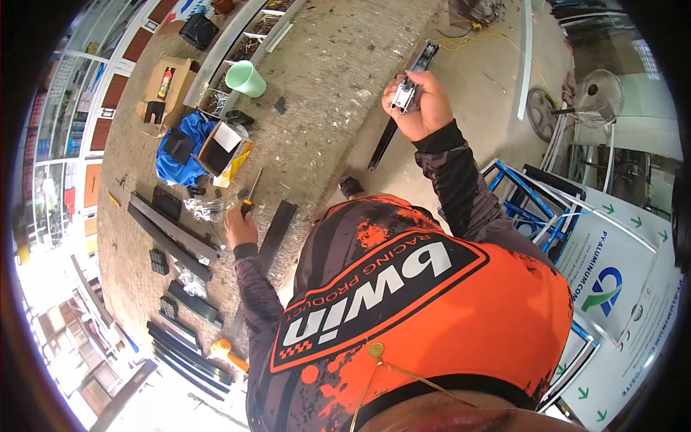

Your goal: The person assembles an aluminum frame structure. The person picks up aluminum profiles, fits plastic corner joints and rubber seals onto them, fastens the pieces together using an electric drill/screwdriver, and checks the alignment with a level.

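The person's right hand [426, 111] is raised in the upper middle of the frame, palm turned toward the camera. Its thumb [423, 81] lies along the right side of the grip, with the curled fingers [389, 92] opposite on the left. The right forearm [455, 176], in a dark sleeve, slants up and leftward to a bare wrist [434, 133]. The left hand [240, 229], left of centre, is lower, closed in a small grip; the left forearm [257, 288] rises beneath it.

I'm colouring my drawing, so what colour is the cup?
The cup is pale green; it shows best in the head view.
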{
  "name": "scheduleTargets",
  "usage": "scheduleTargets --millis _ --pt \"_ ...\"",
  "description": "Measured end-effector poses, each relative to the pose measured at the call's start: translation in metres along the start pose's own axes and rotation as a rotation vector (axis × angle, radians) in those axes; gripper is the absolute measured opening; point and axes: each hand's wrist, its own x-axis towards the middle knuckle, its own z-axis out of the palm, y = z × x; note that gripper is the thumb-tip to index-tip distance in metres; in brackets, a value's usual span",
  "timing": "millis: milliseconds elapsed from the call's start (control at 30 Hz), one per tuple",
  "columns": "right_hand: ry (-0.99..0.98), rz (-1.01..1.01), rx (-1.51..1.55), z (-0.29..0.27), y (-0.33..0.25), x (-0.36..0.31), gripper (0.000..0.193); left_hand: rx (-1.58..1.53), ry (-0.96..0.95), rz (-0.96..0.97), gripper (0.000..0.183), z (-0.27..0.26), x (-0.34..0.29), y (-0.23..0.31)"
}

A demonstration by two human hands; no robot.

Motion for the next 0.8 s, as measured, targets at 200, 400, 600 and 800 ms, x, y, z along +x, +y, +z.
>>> scheduleTargets --millis 200,400,600,800 --pt "0.075 -0.023 -0.081 0.007 0.015 -0.002 0.017 -0.468 0.039 -0.001 0.032 -0.077 0.009 0.112" --pt "0.045 -0.086 -0.225 0.006 0.031 0.004 0.016 -0.638 -0.042 0.245 0.028 -0.171 0.02 0.224" --pt "0.016 -0.154 -0.326 0.015 0.043 0.002 0.014 -0.629 -0.039 0.278 0.028 -0.18 0.019 0.235" --pt "0.002 -0.111 -0.284 0.022 0.05 0.002 0.011 -0.628 -0.001 0.237 0.028 -0.174 0.018 0.228"
